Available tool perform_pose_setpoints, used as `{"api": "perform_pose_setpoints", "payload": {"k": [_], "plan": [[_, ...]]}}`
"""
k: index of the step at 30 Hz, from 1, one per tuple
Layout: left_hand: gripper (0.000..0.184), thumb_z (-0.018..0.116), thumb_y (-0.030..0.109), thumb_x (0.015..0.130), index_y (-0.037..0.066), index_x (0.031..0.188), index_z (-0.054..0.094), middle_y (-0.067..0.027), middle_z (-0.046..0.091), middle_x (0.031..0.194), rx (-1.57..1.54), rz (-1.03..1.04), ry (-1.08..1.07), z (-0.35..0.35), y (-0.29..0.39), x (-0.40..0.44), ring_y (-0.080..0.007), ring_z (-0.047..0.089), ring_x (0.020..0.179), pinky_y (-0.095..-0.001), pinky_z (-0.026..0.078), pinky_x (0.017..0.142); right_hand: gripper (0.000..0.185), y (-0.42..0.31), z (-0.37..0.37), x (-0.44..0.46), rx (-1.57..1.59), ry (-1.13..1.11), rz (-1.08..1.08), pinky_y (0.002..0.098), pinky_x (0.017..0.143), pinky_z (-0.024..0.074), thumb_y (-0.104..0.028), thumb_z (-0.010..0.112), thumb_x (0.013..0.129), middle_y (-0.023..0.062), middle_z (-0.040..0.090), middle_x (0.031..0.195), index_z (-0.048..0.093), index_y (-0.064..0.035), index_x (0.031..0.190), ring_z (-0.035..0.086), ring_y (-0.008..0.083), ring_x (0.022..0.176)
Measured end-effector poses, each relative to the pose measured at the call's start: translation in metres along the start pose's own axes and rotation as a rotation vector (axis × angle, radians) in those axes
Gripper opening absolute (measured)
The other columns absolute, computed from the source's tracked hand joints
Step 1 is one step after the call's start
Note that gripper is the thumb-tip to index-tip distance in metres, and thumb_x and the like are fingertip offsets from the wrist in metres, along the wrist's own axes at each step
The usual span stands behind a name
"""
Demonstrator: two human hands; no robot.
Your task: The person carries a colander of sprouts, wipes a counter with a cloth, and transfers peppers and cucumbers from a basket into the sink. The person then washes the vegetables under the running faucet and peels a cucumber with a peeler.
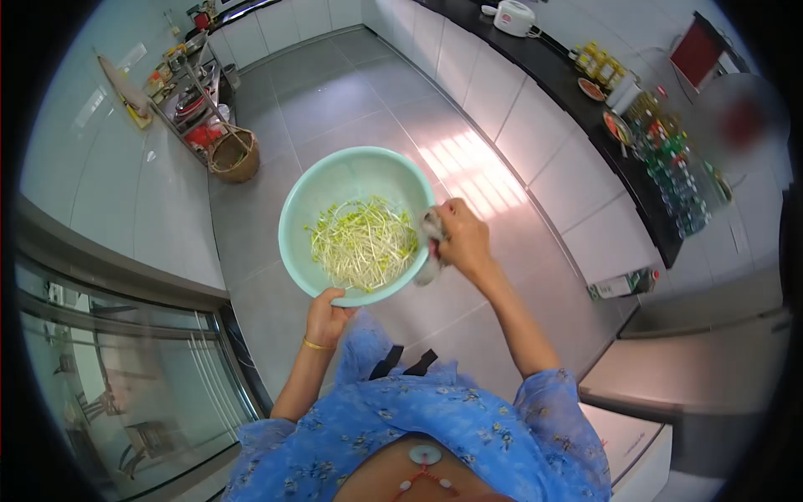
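A mint-green plastic basin (pixel 294 188) is held out in front of me, above the tiled floor. Inside it lies a loose heap of pale bean sprouts (pixel 364 247) with yellow-green tips. My left hand (pixel 328 318) grips the basin's near rim, its thumb over the edge and the fingers hidden underneath. At the basin's right side, my right hand (pixel 462 238) is closed around a crumpled greyish cloth (pixel 432 238), which touches or nearly touches the rim.
A wicker basket (pixel 234 157) stands on the floor at left beside a loaded rack (pixel 188 109). Along the right runs a dark counter (pixel 556 100) with a rice cooker (pixel 512 18), plates and several bottles (pixel 673 180). A carton (pixel 615 287) sits below, and a glass door (pixel 125 385) is at lower left.
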State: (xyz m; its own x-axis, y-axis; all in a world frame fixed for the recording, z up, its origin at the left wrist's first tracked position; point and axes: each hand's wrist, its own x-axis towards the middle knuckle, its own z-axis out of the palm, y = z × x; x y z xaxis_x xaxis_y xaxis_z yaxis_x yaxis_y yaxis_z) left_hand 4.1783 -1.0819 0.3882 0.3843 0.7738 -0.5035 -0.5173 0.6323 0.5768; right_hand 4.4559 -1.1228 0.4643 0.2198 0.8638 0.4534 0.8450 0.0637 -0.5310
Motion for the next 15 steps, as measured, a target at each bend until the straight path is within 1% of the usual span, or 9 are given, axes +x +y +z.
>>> {"api": "perform_pose_setpoints", "payload": {"k": [1,4,6,8,9,11,12,13,15], "plan": [[0.047,0.044,-0.002,0.08,-0.005,0.126,0.034,-0.0205,0.049,0.122,-0.004,-0.03,0.003,-0.002,0.012,0.021,-0.0342,0.054,0.109,-0.0438,0.053,0.084,0.034,0.017,0.015,0.033,-0.007,0.001,0.03,0.0382,0.06,0.0484,-0.006,0.068,0.06,0.0094,0.057,0.091,0.063,-0.0128,0.093,0.059,0.0286,0.079],[0.048,0.044,-0.001,0.079,-0.005,0.126,0.034,-0.0203,0.049,0.121,-0.017,-0.067,-0.002,0.009,0.062,0.093,-0.0341,0.054,0.107,-0.0433,0.054,0.083,0.034,0.041,0.074,0.114,0.017,0.003,-0.008,0.038,0.06,0.048,-0.006,0.068,0.061,0.0087,0.057,0.091,0.063,-0.0134,0.093,0.059,0.0284,0.079],[0.049,0.044,-0.001,0.079,-0.005,0.126,0.034,-0.0203,0.049,0.121,-0.022,-0.07,-0.015,0.016,0.104,0.148,-0.034,0.055,0.107,-0.0431,0.054,0.082,0.034,0.036,0.117,0.153,-0.041,-0.044,-0.183,0.0372,0.061,0.0479,-0.006,0.068,0.061,0.0081,0.057,0.091,0.063,-0.0146,0.094,0.058,0.028,0.081],[0.053,0.044,-0.002,0.075,-0.005,0.127,0.033,-0.0221,0.051,0.116,-0.086,-0.045,-0.003,0.015,0.145,0.205,-0.0349,0.057,0.1,-0.0468,0.055,0.077,0.038,0.026,0.148,0.187,0.065,-0.194,-0.275,0.0352,0.066,0.0491,0.001,0.063,0.06,0.0077,0.057,0.095,0.065,-0.0165,0.094,0.058,0.0272,0.084],[0.053,0.044,-0.002,0.075,-0.005,0.127,0.033,-0.0221,0.051,0.116,-0.09,-0.039,0.001,0.019,0.169,0.228,-0.0349,0.057,0.1,-0.0468,0.055,0.077,0.038,0.03,0.163,0.219,0.069,-0.197,-0.282,0.0352,0.066,0.0491,0.001,0.063,0.06,0.0077,0.057,0.095,0.065,-0.0165,0.094,0.058,0.0272,0.084],[0.053,0.044,-0.003,0.075,-0.006,0.127,0.033,-0.0215,0.051,0.115,0.068,-0.045,0.008,0.028,0.215,0.271,-0.0344,0.059,0.097,-0.0457,0.057,0.073,0.038,0.052,0.189,0.278,0.096,-0.098,-0.22,0.0353,0.065,0.0486,-0.001,0.066,0.058,0.0076,0.056,0.091,0.063,-0.0168,0.093,0.057,0.0281,0.086],[0.053,0.044,-0.003,0.075,-0.006,0.127,0.033,-0.0215,0.051,0.115,0.065,-0.039,0.012,0.039,0.237,0.293,-0.0344,0.059,0.097,-0.0457,0.057,0.073,0.038,0.068,0.198,0.322,0.025,-0.127,-0.106,0.0348,0.066,0.0491,-0.001,0.066,0.057,0.0074,0.057,0.092,0.064,-0.016,0.091,0.057,0.0273,0.087],[0.053,0.044,-0.003,0.074,-0.006,0.126,0.034,-0.0214,0.051,0.115,0.105,-0.022,-0.013,0.057,0.26,0.315,-0.0342,0.06,0.096,-0.0453,0.057,0.072,0.037,0.09,0.209,0.367,0.031,-0.048,-0.084,0.0346,0.066,0.0494,0.0,0.065,0.056,0.0069,0.057,0.094,0.065,-0.0148,0.091,0.057,0.0265,0.088],[0.053,0.044,-0.003,0.074,-0.007,0.126,0.034,-0.0213,0.052,0.114,0.147,-0.002,-0.039,0.08,0.294,0.358,-0.034,0.06,0.094,-0.0449,0.057,0.071,0.039,0.117,0.217,0.444,0.076,-0.07,0.087,0.0348,0.066,0.0496,0.001,0.064,0.055,0.0063,0.057,0.095,0.065,-0.014,0.091,0.058,0.0257,0.088]]}}
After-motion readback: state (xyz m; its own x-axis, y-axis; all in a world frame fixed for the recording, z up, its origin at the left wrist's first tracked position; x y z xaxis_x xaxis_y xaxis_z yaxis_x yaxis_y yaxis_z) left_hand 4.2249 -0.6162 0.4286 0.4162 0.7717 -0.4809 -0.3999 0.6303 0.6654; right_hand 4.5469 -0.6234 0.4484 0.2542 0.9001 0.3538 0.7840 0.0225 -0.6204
